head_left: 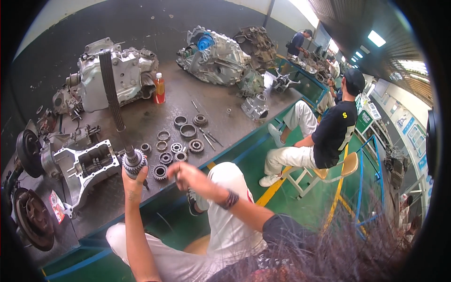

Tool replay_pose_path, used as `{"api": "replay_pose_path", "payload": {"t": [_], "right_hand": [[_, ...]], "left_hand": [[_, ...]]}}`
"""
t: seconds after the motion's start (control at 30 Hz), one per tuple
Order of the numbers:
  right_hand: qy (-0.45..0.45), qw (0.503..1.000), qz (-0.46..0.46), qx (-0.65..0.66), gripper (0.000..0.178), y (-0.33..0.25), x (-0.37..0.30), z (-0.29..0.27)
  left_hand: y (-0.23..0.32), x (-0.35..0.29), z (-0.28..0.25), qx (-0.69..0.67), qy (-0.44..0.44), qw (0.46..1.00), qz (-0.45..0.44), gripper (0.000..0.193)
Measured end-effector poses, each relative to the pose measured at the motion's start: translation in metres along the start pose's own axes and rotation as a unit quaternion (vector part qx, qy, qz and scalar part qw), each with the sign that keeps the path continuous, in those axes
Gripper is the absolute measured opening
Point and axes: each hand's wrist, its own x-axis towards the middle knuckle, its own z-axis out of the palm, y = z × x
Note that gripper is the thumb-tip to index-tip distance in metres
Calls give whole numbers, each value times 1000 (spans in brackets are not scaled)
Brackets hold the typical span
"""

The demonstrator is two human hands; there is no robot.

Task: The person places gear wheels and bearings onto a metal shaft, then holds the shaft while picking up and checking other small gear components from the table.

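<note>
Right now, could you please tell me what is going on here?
The person's left hand grips a geared shaft, roughly upright, at the workbench. The right hand is off to its right, too blurred to tell whether it holds anything. Loose gears and rings lie on the bench, and an open metal casing sits left of the shaft. A co-worker sits at right.
</note>
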Motion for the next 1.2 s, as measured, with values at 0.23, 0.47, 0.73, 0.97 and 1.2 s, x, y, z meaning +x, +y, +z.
{"api": "replay_pose_path", "payload": {"t": [0.23,0.47,0.73,0.97,1.2], "right_hand": [[42,947,-277,-160,41,-182,127,38],[64,873,-427,-228,41,-146,169,72],[-80,913,-372,-148,32,-150,186,68],[-45,882,-448,-136,32,-140,212,67],[-64,911,-401,-66,28,-143,216,49]], "left_hand": [[-4,-9,4,-25,71,997,16,61],[12,-8,10,-20,112,993,6,68],[30,-35,-34,269,-19,958,-97,64],[40,-40,-26,285,-10,951,-117,66],[37,-32,-29,287,-7,952,-106,68]]}}
